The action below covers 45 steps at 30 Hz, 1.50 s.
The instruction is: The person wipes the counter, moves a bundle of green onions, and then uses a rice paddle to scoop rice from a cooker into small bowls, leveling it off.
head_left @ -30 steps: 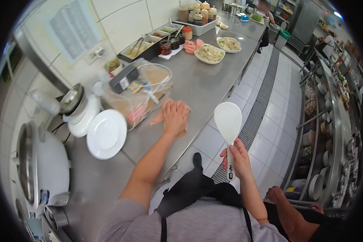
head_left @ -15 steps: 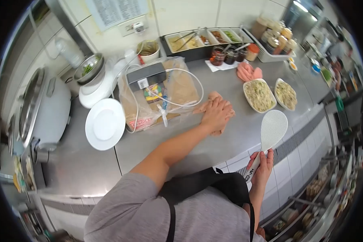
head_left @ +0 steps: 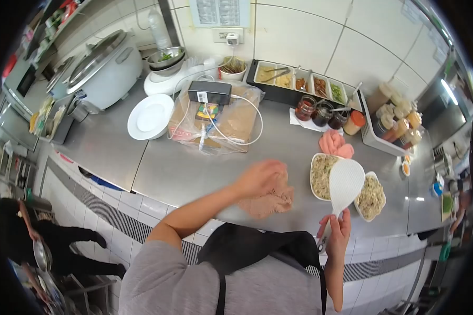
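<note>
My left hand [head_left: 263, 177], slightly blurred, has its fingers curled on the upper part of a crumpled pinkish-brown cloth [head_left: 270, 202] near the counter's front edge. The cloth spreads out below the hand. In my right hand [head_left: 337, 233] is a white rice paddle [head_left: 347, 184], gripped by its handle with the broad blade up. From this view the blade overlaps a white dish of rice mixture [head_left: 320, 176]. A second filled dish [head_left: 370, 197] is just right of the blade. Behind the dishes lies a bunched pink cloth [head_left: 335, 144].
A wrapped cardboard box [head_left: 239, 123] carries a black device [head_left: 210, 93] and cables. White plates [head_left: 142, 128] and a large rice cooker [head_left: 108, 71] stand left. Topping trays [head_left: 284, 79], sauce jars [head_left: 306, 107] and a bottle basket [head_left: 378, 142] line the back. Another person [head_left: 42, 231] is at lower left.
My view has turned left. The left hand and brown cloth have shifted toward the counter's front edge, the cloth more spread out. The paddle now overlaps the dishes in view.
</note>
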{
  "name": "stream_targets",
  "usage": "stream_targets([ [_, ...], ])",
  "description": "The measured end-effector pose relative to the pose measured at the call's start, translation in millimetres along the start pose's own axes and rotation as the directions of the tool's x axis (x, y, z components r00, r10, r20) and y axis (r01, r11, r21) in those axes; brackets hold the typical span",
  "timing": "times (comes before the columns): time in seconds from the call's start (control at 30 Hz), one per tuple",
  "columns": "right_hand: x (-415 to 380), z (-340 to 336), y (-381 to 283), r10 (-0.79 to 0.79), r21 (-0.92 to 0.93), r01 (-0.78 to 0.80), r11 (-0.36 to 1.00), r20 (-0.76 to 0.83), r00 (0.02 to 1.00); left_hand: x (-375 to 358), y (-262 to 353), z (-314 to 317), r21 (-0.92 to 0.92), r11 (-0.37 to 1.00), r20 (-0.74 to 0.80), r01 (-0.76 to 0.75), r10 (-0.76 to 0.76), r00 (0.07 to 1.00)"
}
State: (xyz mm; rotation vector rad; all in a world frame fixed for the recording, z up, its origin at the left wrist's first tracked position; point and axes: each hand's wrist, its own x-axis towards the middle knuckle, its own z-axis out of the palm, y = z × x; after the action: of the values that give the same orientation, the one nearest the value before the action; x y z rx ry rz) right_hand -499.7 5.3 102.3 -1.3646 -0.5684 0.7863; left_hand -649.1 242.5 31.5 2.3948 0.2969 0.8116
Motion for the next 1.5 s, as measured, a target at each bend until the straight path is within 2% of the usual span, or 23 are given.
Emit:
stream_targets([
  [0.03,2.9,-6.0,1.5,0.006,0.008,-0.006,1.0,0.026,1.0,6.5,-14.8,-22.4,0.168,0.985,-0.044,0.035,-0.028,0.999],
  [0.07,5.2,-10.5,3.3,0.016,0.012,-0.016,1.0,-0.013,1.0,19.3,-21.6,-52.5,0.183,0.973,-0.121,0.141,-0.12,0.985],
  [0.13,12.7,-17.1,9.2,0.03,0.036,-0.028,0.999,-0.047,0.998,35.6,-65.3,-106.1,0.434,0.888,-0.284,0.151,-0.024,0.958],
  [0.27,25.2,2.8,10.2,0.031,0.068,-0.028,0.997,-0.046,0.998,69.8,-118.9,-202.8,0.649,0.749,-0.252,0.136,0.044,0.967],
  [0.33,25.1,17.9,5.5,0.032,0.139,-0.034,0.99,0.013,0.999,79.2,-143.5,-220.6,0.82,0.572,-0.046,-0.026,0.111,0.993],
  [0.37,24.8,21.6,7.5,0.038,0.139,-0.038,0.99,0.006,0.999,84.3,-147.7,-222.7,0.816,0.578,-0.04,-0.031,0.11,0.993],
  [0.4,25.8,26.1,10.5,0.042,0.129,-0.046,0.991,0.031,0.999,91.8,-149.0,-224.9,0.716,0.696,0.051,0.058,-0.135,0.99],
  [0.43,27.6,31.5,11.9,0.042,0.122,-0.048,0.991,0.056,0.998,99.4,-149.7,-226.1,0.613,0.771,0.175,0.176,-0.35,0.92],
  [0.63,29.8,51.5,17.9,0.01,0.097,-0.009,0.995,-0.012,1.0,107.8,-164.0,-220.8,0.656,0.737,0.127,0.163,-0.32,0.939],
  [0.7,34.8,57.9,18.8,0.018,0.092,-0.017,0.996,-0.014,1.0,117.3,-170.9,-227.5,0.551,0.76,0.099,0.343,-0.468,0.878],
  [0.73,35.9,60.4,19.4,0.036,0.087,-0.034,0.996,-0.021,0.999,117.6,-172.7,-229.4,0.55,0.762,0.101,0.342,-0.467,0.878],
  [0.8,38.2,67.6,18.2,0.035,0.076,-0.033,0.997,-0.026,0.999,114.6,-175.8,-230.5,0.341,0.78,0.128,0.524,-0.591,0.796],
  [0.83,40.3,70.8,16.9,0.027,0.066,-0.025,0.997,-0.027,0.999,113.8,-184.1,-231.5,0.339,0.782,0.13,0.522,-0.589,0.797],
  [0.9,43.1,75.1,15.9,0.02,0.059,-0.018,0.998,-0.031,0.999,113.8,-194.4,-236.5,0.67,0.691,-0.014,0.272,-0.354,0.935],
  [0.97,44.3,76.3,15.1,0.02,0.044,-0.018,0.999,-0.035,0.999,109.9,-191.8,-237.4,0.607,0.722,-0.029,0.333,-0.399,0.917],
  [1.03,45.5,77.3,14.9,0.019,0.024,-0.018,1.0,-0.035,0.999,102.0,-171.0,-234.8,0.267,0.806,0.109,0.528,-0.57,0.815],
  [1.07,46.3,77.0,14.4,0.02,0.022,-0.019,1.0,-0.038,0.999,93.1,-173.3,-229.2,0.317,0.87,0.046,0.377,-0.411,0.91],
  [1.1,46.8,75.9,13.7,0.03,0.02,-0.029,0.999,-0.038,0.999,91.3,-165.2,-226.8,0.315,0.871,0.048,0.376,-0.411,0.911],
  [1.17,48.1,75.9,13.5,0.044,0.017,-0.043,0.999,-0.035,0.998,93.6,-144.3,-220.8,0.593,0.749,0.031,0.295,-0.388,0.921],
  [1.23,50.9,77.6,13.0,0.06,0.018,-0.06,0.998,-0.011,0.998,93.0,-146.1,-209.3,0.623,0.7,-0.029,0.349,-0.426,0.904],
  [1.3,52.8,80.8,10.8,0.048,0.007,-0.049,0.999,0.015,0.999,91.1,-146.0,-201.1,0.672,0.65,-0.14,0.354,-0.357,0.923],
  [1.4,53.9,85.7,10.4,0.028,0.009,-0.028,1.0,0.039,0.999,91.8,-138.1,-196.9,0.684,0.607,-0.196,0.404,-0.38,0.904],
  [1.5,53.6,86.6,11.2,0.031,0.002,-0.031,1.0,0.048,0.998,89.8,-129.0,-193.7,0.72,0.592,-0.168,0.362,-0.357,0.919],
])
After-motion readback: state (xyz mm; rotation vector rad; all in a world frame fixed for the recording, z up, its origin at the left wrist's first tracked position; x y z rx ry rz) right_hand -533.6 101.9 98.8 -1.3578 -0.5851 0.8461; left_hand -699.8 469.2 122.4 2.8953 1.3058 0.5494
